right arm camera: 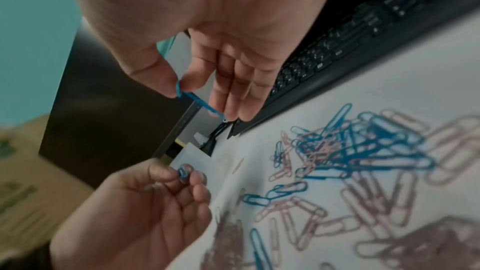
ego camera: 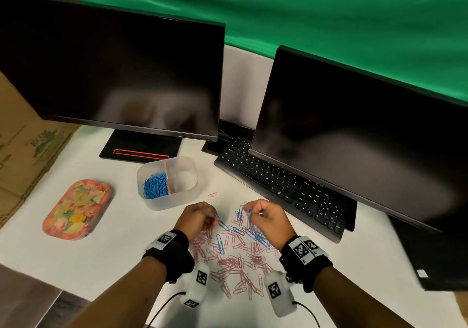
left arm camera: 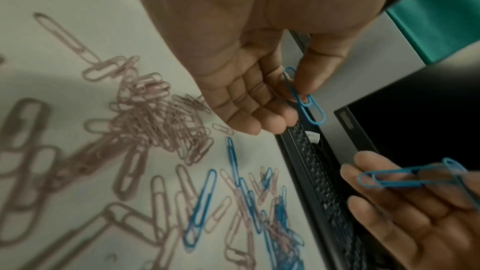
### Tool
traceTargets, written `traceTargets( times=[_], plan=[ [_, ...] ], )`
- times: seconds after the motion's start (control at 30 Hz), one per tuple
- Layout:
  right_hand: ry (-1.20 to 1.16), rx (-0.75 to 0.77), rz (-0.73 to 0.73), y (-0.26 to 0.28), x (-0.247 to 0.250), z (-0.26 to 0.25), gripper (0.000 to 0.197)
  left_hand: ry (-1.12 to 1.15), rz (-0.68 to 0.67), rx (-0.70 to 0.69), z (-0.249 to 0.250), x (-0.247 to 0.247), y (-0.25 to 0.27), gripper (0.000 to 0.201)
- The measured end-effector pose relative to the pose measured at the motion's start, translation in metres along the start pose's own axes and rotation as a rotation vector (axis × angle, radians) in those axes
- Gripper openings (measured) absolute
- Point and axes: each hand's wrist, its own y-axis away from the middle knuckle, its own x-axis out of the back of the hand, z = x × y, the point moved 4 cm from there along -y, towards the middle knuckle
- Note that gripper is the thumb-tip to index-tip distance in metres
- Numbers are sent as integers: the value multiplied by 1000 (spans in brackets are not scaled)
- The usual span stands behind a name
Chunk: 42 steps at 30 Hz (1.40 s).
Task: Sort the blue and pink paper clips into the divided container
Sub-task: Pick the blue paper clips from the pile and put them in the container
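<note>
**A:** How far along are you? Your divided container [ego camera: 167,183] sits on the white table [ego camera: 101,257], beyond your left hand and a little left of it. Its left compartment already holds a good heap of blue clips [ego camera: 155,185]; the right compartment looks empty from the head view, though the frosted wall hides its floor.

**B:** So the pinks are untouched?

**A:** By my reading, yes. The loose pile [ego camera: 235,254] between your wrists is mostly pink clips [ego camera: 229,264], with a smaller tangle of blue ones [ego camera: 253,234] on its far right side, near the keyboard [ego camera: 283,188]. One stray pink clip [ego camera: 213,194] lies just right of the container. You are roughly partway through the blues, with all the pinks left.

**B:** And my hands?

**A:** Both are raised just above the far edge of the pile, palms turned inward toward each other. Your left hand [ego camera: 198,217] pinches blue clips [left arm camera: 307,102] between thumb and forefinger, the other fingers loosely curled. Your right hand [ego camera: 266,216] does the same with another blue clip [right arm camera: 200,101], thumb against fingertips; the left wrist view suggests it holds more than one.

**B:** Next?

**A:** Probably carry both pinches far and left to the blue compartment.
</note>
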Motion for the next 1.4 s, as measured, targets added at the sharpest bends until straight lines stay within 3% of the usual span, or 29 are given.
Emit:
traceTargets(
  times=[0.17,0.27,0.47,0.67,0.87,0.93,0.97,1.07,1.13,1.27,1.4],
  plan=[
    [-170,-62,34,1,-7,-9,31,168,30,21,6,-6,6,21],
    [-349,-197,26,2,-15,-1,24,326,55,102,5,-7,5,19],
    [-234,-380,-24,4,-35,18,18,393,31,156,4,-3,3,18],
    [-147,-328,-75,6,-45,19,33,338,36,130,12,1,-4,24],
    [13,-267,-36,6,-40,25,23,349,26,139,17,-2,-10,17],
    [137,-221,-34,8,-36,26,22,202,57,110,17,-3,-15,17],
    [201,-190,-37,8,-35,27,23,4,62,55,17,-4,-18,18],
    [375,-95,0,10,-31,27,39,-936,-19,-189,15,-15,-24,4],
    [430,-49,18,13,-30,24,38,-1325,-121,-272,4,-23,-28,13],
    [724,81,38,17,-25,22,40,-1514,-150,-346,-2,-27,-31,11],
    [733,136,55,16,-21,23,37,-1521,-157,-328,-3,-25,-29,13]
  ],
)
